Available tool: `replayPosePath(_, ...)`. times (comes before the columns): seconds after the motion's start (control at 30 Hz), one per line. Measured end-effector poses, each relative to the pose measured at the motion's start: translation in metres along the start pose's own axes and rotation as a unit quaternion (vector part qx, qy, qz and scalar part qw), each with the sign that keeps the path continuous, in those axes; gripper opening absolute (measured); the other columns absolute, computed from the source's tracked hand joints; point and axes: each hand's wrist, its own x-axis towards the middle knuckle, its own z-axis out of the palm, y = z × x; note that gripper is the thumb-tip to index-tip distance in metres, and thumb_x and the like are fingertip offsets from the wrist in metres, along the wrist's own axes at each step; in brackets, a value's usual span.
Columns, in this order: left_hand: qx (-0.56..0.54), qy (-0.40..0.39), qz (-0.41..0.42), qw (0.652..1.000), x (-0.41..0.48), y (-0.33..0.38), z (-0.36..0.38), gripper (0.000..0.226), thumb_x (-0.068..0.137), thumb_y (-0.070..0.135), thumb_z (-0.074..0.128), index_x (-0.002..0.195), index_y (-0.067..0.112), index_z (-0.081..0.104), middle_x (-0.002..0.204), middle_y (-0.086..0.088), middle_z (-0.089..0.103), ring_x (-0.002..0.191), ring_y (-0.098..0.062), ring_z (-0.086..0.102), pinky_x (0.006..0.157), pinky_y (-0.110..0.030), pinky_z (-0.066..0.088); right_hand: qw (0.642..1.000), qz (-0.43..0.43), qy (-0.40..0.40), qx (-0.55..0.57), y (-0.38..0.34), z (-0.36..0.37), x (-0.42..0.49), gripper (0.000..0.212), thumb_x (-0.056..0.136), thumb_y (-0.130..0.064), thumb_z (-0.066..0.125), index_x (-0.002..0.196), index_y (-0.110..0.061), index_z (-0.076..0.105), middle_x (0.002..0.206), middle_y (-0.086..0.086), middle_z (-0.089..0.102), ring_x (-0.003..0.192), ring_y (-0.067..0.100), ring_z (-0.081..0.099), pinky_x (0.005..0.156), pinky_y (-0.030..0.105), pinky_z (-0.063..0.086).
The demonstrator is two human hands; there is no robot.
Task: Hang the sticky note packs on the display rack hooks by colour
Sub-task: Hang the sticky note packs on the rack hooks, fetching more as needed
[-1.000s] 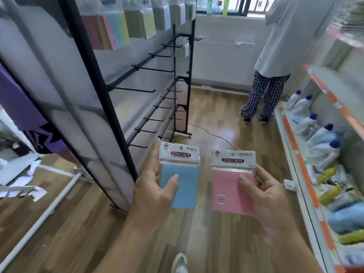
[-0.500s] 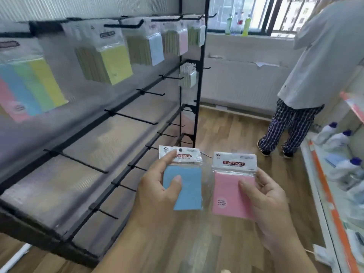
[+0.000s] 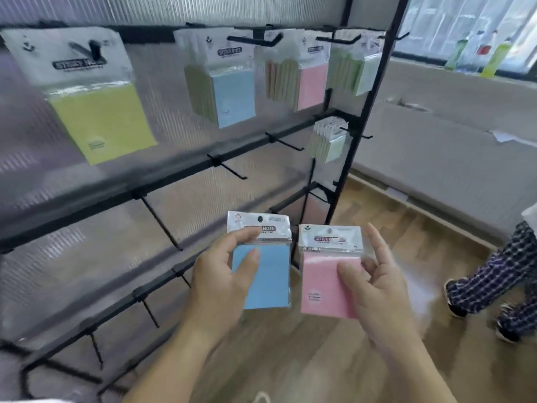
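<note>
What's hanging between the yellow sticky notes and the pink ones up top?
A bunch of blue plastic-wrapped sticky note packs, shown in the head view.

One view only, head-worn and wide-angle. Looks forward and down from the person's head, turned a little left along the display rack (image 3: 363, 117), close by at the left edge and receding toward centre. Catches the left hand (image 3: 220, 283) and right hand (image 3: 386, 292) very near, low at centre, over wooden floor (image 3: 305, 353).
</note>
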Motion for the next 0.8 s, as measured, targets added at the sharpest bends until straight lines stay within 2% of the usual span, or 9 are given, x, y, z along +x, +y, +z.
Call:
replayPosePath(0.07,0.004,0.023,-0.003,1.0,0.022,-0.002,0.013,0.021,0.082,0.035,0.059,0.101,0.04,0.067,0.102,0.03,0.066,0.093,0.0,0.064,0.069,-0.027,0.05,0.999,-0.005,-0.022,-0.023,0.002,-0.001,0.035,0.06,0.094,0.001,0.054,0.137,-0.039,0.04,0.104,-0.005,0.071,0.083,0.009,0.071,0.06,0.022,0.055)
replayPosePath(0.13,0.005,0.047,-0.005,0.999,0.046,-0.006,0.024,0.021,0.078,0.036,0.057,0.096,0.041,0.066,0.099,0.031,0.065,0.09,0.001,0.064,0.064,-0.024,0.049,0.997,-0.015,-0.041,-0.059,0.005,0.002,0.069,0.051,0.095,-0.003,0.054,0.126,-0.042,0.05,0.107,-0.006,0.068,0.082,0.01,0.069,0.063,0.026,0.055)
replayPosePath(0.23,0.002,0.08,-0.015,0.997,0.081,-0.016,0.035,0.022,0.078,0.034,0.057,0.095,0.045,0.065,0.098,0.025,0.068,0.086,-0.002,0.065,0.059,-0.024,0.049,0.991,-0.017,-0.081,-0.106,0.007,0.011,0.116,0.044,0.092,-0.004,0.052,0.111,-0.043,0.059,0.103,-0.006,0.07,0.08,0.014,0.066,0.07,0.035,0.055)
replayPosePath(0.33,0.03,0.11,-0.008,0.993,0.11,-0.026,0.042,0.029,0.088,0.022,0.063,0.105,0.045,0.063,0.105,0.016,0.069,0.084,-0.004,0.062,0.065,-0.021,0.044,0.985,-0.01,-0.129,-0.116,0.002,0.026,0.158,0.05,0.091,0.006,0.047,0.106,-0.038,0.063,0.098,-0.006,0.071,0.077,0.014,0.066,0.065,0.031,0.054)
replayPosePath(0.4,0.052,0.129,-0.009,0.99,0.122,-0.033,0.046,0.034,0.09,0.015,0.061,0.115,0.038,0.064,0.108,0.016,0.068,0.081,-0.001,0.058,0.07,-0.017,0.042,0.982,-0.005,-0.148,-0.12,0.002,0.035,0.182,0.05,0.09,0.009,0.046,0.105,-0.035,0.064,0.093,-0.009,0.072,0.071,0.008,0.065,0.059,0.025,0.053)
replayPosePath(0.57,0.091,0.167,-0.023,0.981,0.134,-0.039,0.046,0.042,0.079,0.024,0.054,0.119,0.027,0.068,0.111,0.033,0.058,0.103,0.013,0.056,0.082,-0.001,0.038,0.965,0.004,-0.225,-0.131,0.011,0.056,0.218,0.046,0.088,0.011,0.049,0.114,-0.023,0.065,0.088,-0.009,0.073,0.065,0.001,0.063,0.056,0.013,0.047)
replayPosePath(0.73,0.121,0.19,-0.037,0.974,0.138,-0.039,0.052,0.043,0.082,0.022,0.053,0.124,0.025,0.065,0.116,0.034,0.053,0.111,0.018,0.05,0.089,0.001,0.035,0.949,-0.01,-0.278,-0.15,0.019,0.075,0.244,0.047,0.085,0.01,0.053,0.118,-0.021,0.066,0.094,-0.004,0.071,0.061,-0.003,0.059,0.054,0.009,0.042)
replayPosePath(0.8,0.128,0.209,-0.034,0.969,0.14,-0.036,0.054,0.043,0.083,0.02,0.054,0.124,0.027,0.064,0.116,0.035,0.053,0.111,0.016,0.052,0.089,-0.002,0.038,0.945,-0.012,-0.293,-0.148,0.018,0.077,0.254,0.047,0.085,0.011,0.053,0.115,-0.022,0.067,0.089,-0.007,0.073,0.06,-0.004,0.059,0.054,0.009,0.042)
